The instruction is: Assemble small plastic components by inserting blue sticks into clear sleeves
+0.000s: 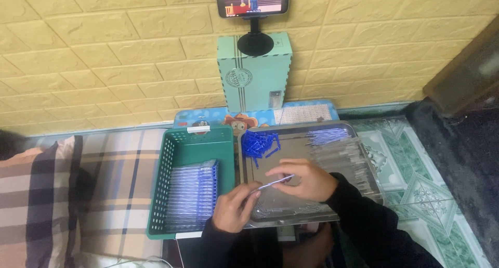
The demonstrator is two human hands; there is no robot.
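Yellow brick-pattern wall behind, both hands work over the metal tray point(332, 216), left hand point(235, 208) and right hand point(304, 178) pinching 1 thin pen refill point(275, 183) at opposite ends, loose blue caps point(260, 143) within reach, finished rows in the green basket point(179, 143).

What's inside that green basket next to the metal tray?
The green basket holds a neat stack of clear pens with blue parts, filling its near half. The far half shows bare floor. Whatever lies beneath the stack is hidden.

The basket point(193, 143) stands left of the tray point(332, 130), touching it; behind both stands a box point(254, 75), a phone point(252, 0) above it.
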